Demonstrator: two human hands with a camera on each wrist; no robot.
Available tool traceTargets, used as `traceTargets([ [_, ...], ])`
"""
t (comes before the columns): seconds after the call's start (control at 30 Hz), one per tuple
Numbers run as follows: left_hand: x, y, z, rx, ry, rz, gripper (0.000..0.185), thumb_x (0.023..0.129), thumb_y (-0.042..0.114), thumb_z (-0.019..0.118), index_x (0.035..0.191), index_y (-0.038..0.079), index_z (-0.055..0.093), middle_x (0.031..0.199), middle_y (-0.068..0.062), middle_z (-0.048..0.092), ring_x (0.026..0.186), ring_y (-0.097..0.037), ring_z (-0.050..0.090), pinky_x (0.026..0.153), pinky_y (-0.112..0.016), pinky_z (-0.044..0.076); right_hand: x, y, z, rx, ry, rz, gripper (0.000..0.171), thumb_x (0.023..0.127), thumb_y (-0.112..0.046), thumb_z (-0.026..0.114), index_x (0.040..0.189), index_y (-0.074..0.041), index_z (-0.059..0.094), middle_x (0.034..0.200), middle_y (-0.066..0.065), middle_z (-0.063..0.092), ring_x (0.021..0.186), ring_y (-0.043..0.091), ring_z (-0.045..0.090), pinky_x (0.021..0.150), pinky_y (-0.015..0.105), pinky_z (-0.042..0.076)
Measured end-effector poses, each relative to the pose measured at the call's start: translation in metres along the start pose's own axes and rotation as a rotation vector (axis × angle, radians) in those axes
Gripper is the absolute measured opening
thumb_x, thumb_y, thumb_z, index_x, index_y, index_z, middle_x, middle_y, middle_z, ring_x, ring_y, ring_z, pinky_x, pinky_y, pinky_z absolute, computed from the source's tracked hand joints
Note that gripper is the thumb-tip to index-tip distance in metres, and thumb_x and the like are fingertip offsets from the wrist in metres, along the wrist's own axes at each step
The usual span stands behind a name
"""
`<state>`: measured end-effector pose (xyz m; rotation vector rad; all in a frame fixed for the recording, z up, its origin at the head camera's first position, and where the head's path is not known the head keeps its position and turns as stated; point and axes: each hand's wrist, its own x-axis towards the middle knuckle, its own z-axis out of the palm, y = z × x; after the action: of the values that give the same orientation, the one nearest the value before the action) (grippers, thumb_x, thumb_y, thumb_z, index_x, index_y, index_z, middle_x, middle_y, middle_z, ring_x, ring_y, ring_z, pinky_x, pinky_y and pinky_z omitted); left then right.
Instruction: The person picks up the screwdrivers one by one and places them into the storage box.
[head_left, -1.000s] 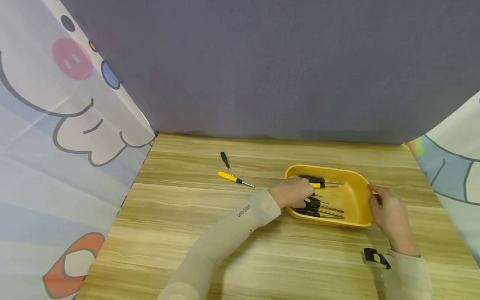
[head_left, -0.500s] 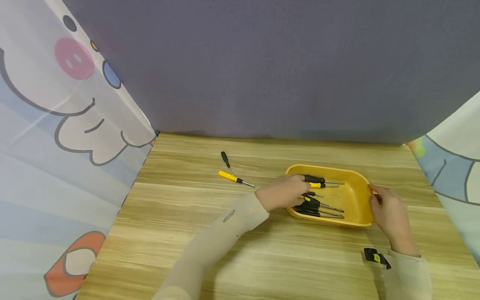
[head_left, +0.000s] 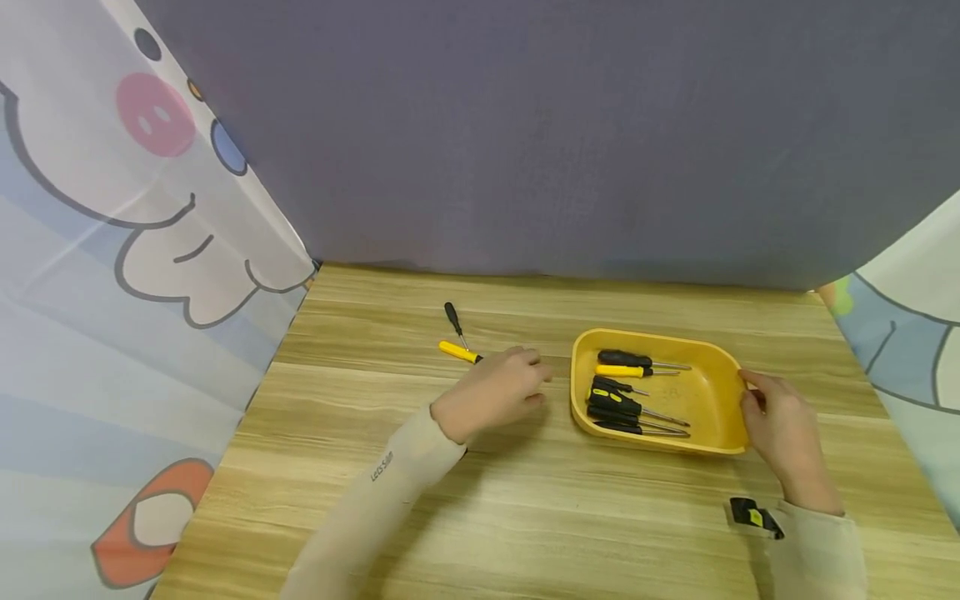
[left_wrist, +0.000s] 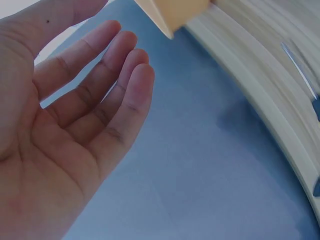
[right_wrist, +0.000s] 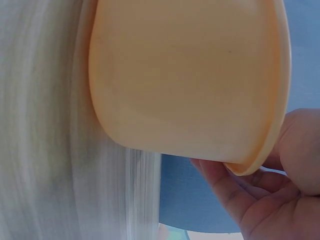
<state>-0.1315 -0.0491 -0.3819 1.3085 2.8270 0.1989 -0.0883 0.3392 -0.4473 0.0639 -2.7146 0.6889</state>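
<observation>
My left hand [head_left: 491, 392] is over the table between the bin and the loose screwdrivers. Its fingers are loosely bent around nothing, as the palm side of the same hand [left_wrist: 75, 115] confirms in the left wrist view. Partly behind it lies a yellow-handled screwdriver [head_left: 456, 351]; a small black-handled screwdriver [head_left: 452, 316] is just beyond. With thumb and fingers, my right hand [head_left: 783, 429] pinches the right-end rim of a yellow plastic bin [head_left: 716, 408]. Inside, at the left, several screwdrivers lie side by side, handles leftward, including a yellow-handled one [head_left: 621, 371] and a black-and-yellow one [head_left: 613, 400].
The wood-grain table [head_left: 585, 517] ends at a grey fabric panel [head_left: 562, 150] behind. A cartoon-printed curtain [head_left: 82, 333] hangs on the left, with another printed cloth [head_left: 907, 333] at the right. Beside the right sleeve is a small black device [head_left: 753, 515] with a yellow-green mark.
My left hand has left the screwdrivers in the bin and moved left, empty, now partly covering the loose yellow-handled screwdriver. The right hand has stayed on the bin's rim.
</observation>
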Motion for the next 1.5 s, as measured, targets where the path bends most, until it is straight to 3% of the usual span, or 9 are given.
traceTargets([
  [0.17,-0.018,-0.017,0.003,0.006,0.033,-0.019,0.024,0.09,0.019,0.077,0.112,0.01,0.072,0.101,-0.001,0.065,0.09,-0.017,0.061,0.08,-0.027,0.051,-0.001,0.001,0.0,0.003,0.004,-0.011,0.028,0.09,0.009,0.058,0.116,0.016,0.062,0.1,0.035,0.06,0.082,0.047,0.061,0.065,0.054,0.046],
  [0.33,-0.03,-0.045,0.007,-0.029,0.076,-0.026,0.021,0.086,0.011,0.08,0.106,0.007,0.073,0.098,-0.003,0.066,0.087,-0.018,0.064,0.077,-0.027,0.053,-0.001,0.001,0.0,0.004,0.014,-0.023,0.027,0.089,0.009,0.059,0.115,0.016,0.063,0.099,0.034,0.06,0.081,0.046,0.061,0.064,0.05,0.045],
  [0.57,-0.037,-0.086,0.019,-0.091,0.092,-0.067,0.018,0.084,0.006,0.081,0.101,0.004,0.074,0.095,-0.009,0.067,0.081,-0.019,0.064,0.071,-0.029,0.054,0.0,0.001,0.0,0.002,0.008,-0.017,0.028,0.089,0.009,0.059,0.116,0.016,0.063,0.102,0.035,0.06,0.082,0.047,0.062,0.064,0.049,0.046],
  [0.77,-0.038,-0.109,0.031,-0.109,0.081,-0.125,0.02,0.083,0.007,0.082,0.101,0.003,0.074,0.098,-0.009,0.067,0.089,-0.022,0.064,0.077,-0.031,0.055,-0.001,0.0,0.0,0.004,0.002,-0.016,0.028,0.089,0.01,0.058,0.117,0.017,0.062,0.104,0.036,0.059,0.084,0.048,0.061,0.066,0.055,0.046],
  [0.9,-0.037,-0.121,0.039,-0.105,0.077,-0.157,0.017,0.084,0.008,0.082,0.1,0.006,0.074,0.099,-0.007,0.067,0.091,-0.023,0.064,0.08,-0.033,0.055,-0.001,0.0,0.0,0.0,0.01,-0.02,0.028,0.089,0.01,0.059,0.115,0.016,0.063,0.102,0.035,0.06,0.083,0.047,0.062,0.065,0.05,0.046],
  [1.1,-0.036,-0.132,0.046,-0.089,0.019,-0.211,0.015,0.086,0.009,0.08,0.1,0.009,0.075,0.103,-0.006,0.067,0.097,-0.025,0.065,0.085,-0.036,0.055,0.0,0.0,-0.001,-0.002,0.02,-0.029,0.027,0.088,0.01,0.06,0.114,0.015,0.064,0.098,0.033,0.061,0.08,0.044,0.062,0.06,0.036,0.044],
  [1.33,-0.035,-0.137,0.053,-0.095,-0.014,-0.234,0.016,0.087,0.006,0.079,0.102,0.008,0.076,0.107,-0.008,0.069,0.101,-0.027,0.065,0.088,-0.036,0.054,0.0,-0.002,0.0,-0.003,0.004,-0.007,0.027,0.089,0.009,0.059,0.115,0.016,0.063,0.099,0.035,0.06,0.081,0.045,0.061,0.064,0.052,0.046],
  [1.5,-0.034,-0.138,0.054,-0.087,-0.003,-0.212,0.016,0.086,0.004,0.078,0.101,0.007,0.076,0.106,-0.009,0.07,0.099,-0.027,0.065,0.088,-0.037,0.054,0.0,-0.002,-0.001,-0.002,0.005,-0.01,0.027,0.089,0.009,0.059,0.115,0.015,0.063,0.097,0.034,0.06,0.079,0.044,0.061,0.063,0.049,0.046],
])
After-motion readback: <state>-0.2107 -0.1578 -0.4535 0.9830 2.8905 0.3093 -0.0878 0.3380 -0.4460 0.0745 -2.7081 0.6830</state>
